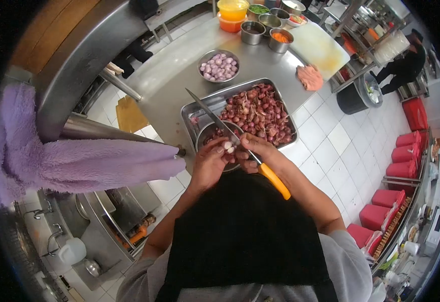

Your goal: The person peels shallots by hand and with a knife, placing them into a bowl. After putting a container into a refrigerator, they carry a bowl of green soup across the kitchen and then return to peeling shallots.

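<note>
My left hand (211, 163) pinches a small pale peeled shallot (228, 147) over a metal bowl (200, 136). Close beside it, my right hand (260, 151) grips a long knife (207, 111) by the blade near its orange handle (274, 181), the tip pointing up and left. The bowl sits at the near left of a metal tray (186, 111) heaped with unpeeled red shallots (260, 116). Beyond the tray is a bowl of peeled shallots (219, 67). My fingers partly hide the bowl under my hands.
At the table's far end stand metal containers (252, 33), orange and yellow tubs (232, 14) and a white cutting board (320, 48). A pink cloth (309, 77) lies at the right edge. A purple towel (104, 163) hangs left. A person (406, 63) stands far right beside a bin (356, 98).
</note>
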The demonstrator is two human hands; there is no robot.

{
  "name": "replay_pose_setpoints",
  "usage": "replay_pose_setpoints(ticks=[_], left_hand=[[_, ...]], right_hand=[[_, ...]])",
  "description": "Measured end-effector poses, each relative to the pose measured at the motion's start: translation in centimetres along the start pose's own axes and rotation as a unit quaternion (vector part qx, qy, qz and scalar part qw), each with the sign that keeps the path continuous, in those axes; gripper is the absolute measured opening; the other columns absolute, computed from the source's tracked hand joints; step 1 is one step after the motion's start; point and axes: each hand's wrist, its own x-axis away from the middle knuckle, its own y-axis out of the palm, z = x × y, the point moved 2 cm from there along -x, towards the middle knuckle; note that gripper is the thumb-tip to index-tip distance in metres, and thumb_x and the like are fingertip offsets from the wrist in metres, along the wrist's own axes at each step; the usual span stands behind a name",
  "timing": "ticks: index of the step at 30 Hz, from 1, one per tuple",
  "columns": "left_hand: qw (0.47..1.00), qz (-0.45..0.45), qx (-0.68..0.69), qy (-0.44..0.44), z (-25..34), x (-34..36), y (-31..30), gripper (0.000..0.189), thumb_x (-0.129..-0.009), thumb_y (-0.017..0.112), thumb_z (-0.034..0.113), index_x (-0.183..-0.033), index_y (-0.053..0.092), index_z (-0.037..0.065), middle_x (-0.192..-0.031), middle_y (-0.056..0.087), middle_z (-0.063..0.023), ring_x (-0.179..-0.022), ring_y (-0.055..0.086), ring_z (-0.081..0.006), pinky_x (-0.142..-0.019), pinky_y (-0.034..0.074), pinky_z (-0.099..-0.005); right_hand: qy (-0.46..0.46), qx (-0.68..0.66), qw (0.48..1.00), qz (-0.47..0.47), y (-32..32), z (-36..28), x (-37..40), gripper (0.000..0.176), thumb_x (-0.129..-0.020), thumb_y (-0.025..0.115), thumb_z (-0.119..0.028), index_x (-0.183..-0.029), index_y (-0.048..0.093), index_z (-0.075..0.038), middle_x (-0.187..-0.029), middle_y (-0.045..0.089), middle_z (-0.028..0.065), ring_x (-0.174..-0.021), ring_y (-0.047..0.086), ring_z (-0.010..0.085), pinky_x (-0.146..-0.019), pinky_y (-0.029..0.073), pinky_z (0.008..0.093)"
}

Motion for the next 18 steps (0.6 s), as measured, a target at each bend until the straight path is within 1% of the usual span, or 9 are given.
replay_pose_setpoints(ticks=[4, 6, 7, 9, 12, 13, 15, 16, 18], left_hand=[[0.997, 0.035, -0.074, 0.012, -0.4, 0.0, -1.0, 0.026, -0.094, 0.059, 0.007, -0.119, 0.06, -0.001, -0.116, 0.064, -0.0116, -0.099, 0.061, -0.0203, -0.08, 0.049, -0.0344], [0.998, 0.019, -0.061, -0.014, 0.3, 0.1, -0.6, 0.026, -0.094, 0.059, 0.007, -0.119, 0.061, 0.001, -0.117, 0.064, -0.0118, -0.1, 0.062, -0.0215, -0.08, 0.049, -0.0345], [0.998, 0.018, -0.061, -0.01, 0.4, 0.1, -1.0, 0.026, -0.094, 0.059, 0.007, -0.119, 0.061, 0.001, -0.117, 0.064, -0.0118, -0.1, 0.062, -0.0215, -0.08, 0.049, -0.0345], [0.999, -0.038, 0.004, -0.023, 0.5, 0.2, -1.5, 0.028, -0.095, 0.059, 0.008, -0.121, 0.059, 0.001, -0.118, 0.064, -0.0123, -0.103, 0.062, -0.0232, -0.079, 0.05, -0.0354], [0.999, -0.008, 0.038, -0.024, 1.0, 0.8, -1.6, 0.03, -0.095, 0.058, 0.007, -0.124, 0.057, 0.001, -0.119, 0.063, -0.0131, -0.106, 0.063, -0.0252, -0.081, 0.05, -0.0361], [0.999, -0.008, 0.038, -0.022, 1.1, 0.9, -1.5, 0.03, -0.095, 0.058, 0.007, -0.124, 0.057, 0.001, -0.119, 0.063, -0.0131, -0.106, 0.063, -0.0252, -0.081, 0.05, -0.0361], [0.999, 0.042, 0.028, -0.012, 1.3, 1.1, -1.5, 0.031, -0.097, 0.056, 0.008, -0.127, 0.055, 0.0, -0.12, 0.062, -0.0134, -0.108, 0.062, -0.0261, -0.087, 0.051, -0.0371], [0.999, 0.043, 0.028, -0.012, 1.1, 1.1, -1.9, 0.031, -0.097, 0.056, 0.008, -0.127, 0.055, 0.0, -0.12, 0.062, -0.0134, -0.108, 0.062, -0.0261, -0.087, 0.051, -0.0371], [0.998, 0.049, -0.037, 0.01, 0.8, 0.9, -2.6, 0.031, -0.098, 0.054, 0.009, -0.128, 0.053, -0.001, -0.12, 0.061, -0.0128, -0.11, 0.061, -0.0263, -0.097, 0.05, -0.0404]], right_hand=[[0.011, 0.002, 1.0, 0.007, 0.2, -0.1, 0.0, 0.024, -0.095, 0.063, -0.032, -0.097, 0.048, -0.014, -0.076, 0.048, -0.0002, -0.055, 0.043, 0.0094, -0.047, 0.03, 0.0233], [0.017, 0.004, 1.0, -0.004, 0.3, -0.2, -0.1, 0.024, -0.095, 0.064, -0.032, -0.096, 0.048, -0.014, -0.076, 0.048, -0.0004, -0.056, 0.043, 0.0092, -0.048, 0.031, 0.0231], [0.01, 0.007, 1.0, 0.018, 0.2, -0.4, -0.2, 0.024, -0.095, 0.064, -0.032, -0.096, 0.048, -0.014, -0.076, 0.048, -0.0004, -0.056, 0.043, 0.009, -0.048, 0.031, 0.023], [0.003, 0.013, 0.999, 0.039, -0.1, -0.7, -0.1, 0.024, -0.095, 0.063, -0.032, -0.096, 0.048, -0.014, -0.076, 0.048, -0.0005, -0.056, 0.042, 0.0088, -0.048, 0.031, 0.0228], [-0.019, 0.017, 0.998, 0.055, -1.0, -1.0, -0.4, 0.025, -0.094, 0.064, -0.033, -0.094, 0.047, -0.014, -0.076, 0.049, -0.0001, -0.056, 0.042, 0.0087, -0.048, 0.031, 0.0229], [-0.03, 0.055, 0.996, 0.07, -1.4, -0.8, -0.4, 0.026, -0.094, 0.065, -0.033, -0.097, 0.048, -0.014, -0.076, 0.051, 0.0002, -0.057, 0.044, 0.0091, -0.049, 0.032, 0.023], [-0.041, 0.093, 0.991, 0.085, -1.5, -0.4, -0.5, 0.027, -0.094, 0.066, -0.033, -0.099, 0.048, -0.014, -0.077, 0.052, 0.0006, -0.057, 0.046, 0.0095, -0.049, 0.033, 0.0231], [-0.042, 0.136, 0.983, 0.118, -1.5, -0.2, -0.5, 0.029, -0.093, 0.067, -0.032, -0.104, 0.048, -0.013, -0.077, 0.053, 0.0009, -0.057, 0.047, 0.0102, -0.049, 0.035, 0.0237], [-0.042, 0.179, 0.972, 0.149, -1.6, 0.4, -0.5, 0.032, -0.092, 0.069, -0.031, -0.108, 0.048, -0.012, -0.078, 0.054, 0.0011, -0.058, 0.049, 0.0109, -0.05, 0.036, 0.0243]])
